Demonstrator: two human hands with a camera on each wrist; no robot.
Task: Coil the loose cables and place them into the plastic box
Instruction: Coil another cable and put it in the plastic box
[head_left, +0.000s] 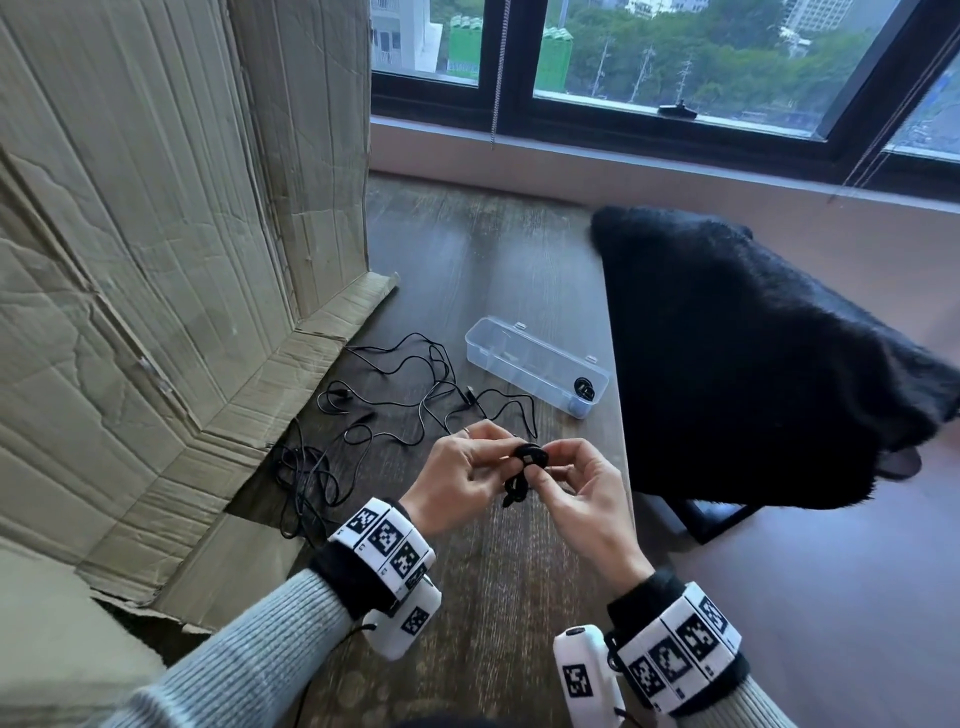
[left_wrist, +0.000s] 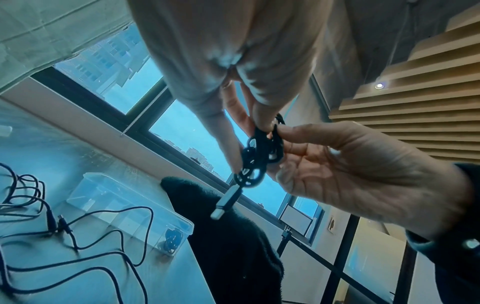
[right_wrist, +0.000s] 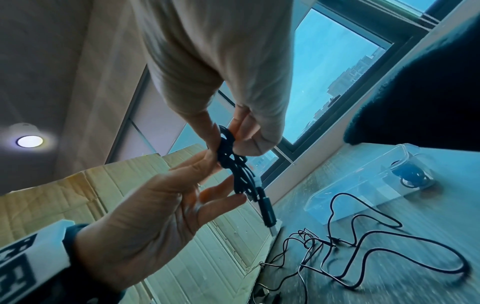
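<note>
A small black coiled cable (head_left: 525, 464) hangs above the table's near part, pinched between both hands. My left hand (head_left: 496, 453) grips its left side with thumb and fingertips; my right hand (head_left: 551, 464) pinches its right side. In the left wrist view the coil (left_wrist: 257, 158) dangles with a silver USB plug (left_wrist: 225, 202) pointing down. Loose black cables (head_left: 415, 395) sprawl on the wooden table beyond my hands. The clear plastic box (head_left: 498, 345) lies open further back, with one coiled cable (head_left: 584, 387) in its right end.
A large creased cardboard sheet (head_left: 156, 260) leans along the left, with another tangle of cable (head_left: 306, 475) at its foot. A black furry cover (head_left: 753, 364) drapes over a chair at the table's right edge. Windows run along the far wall.
</note>
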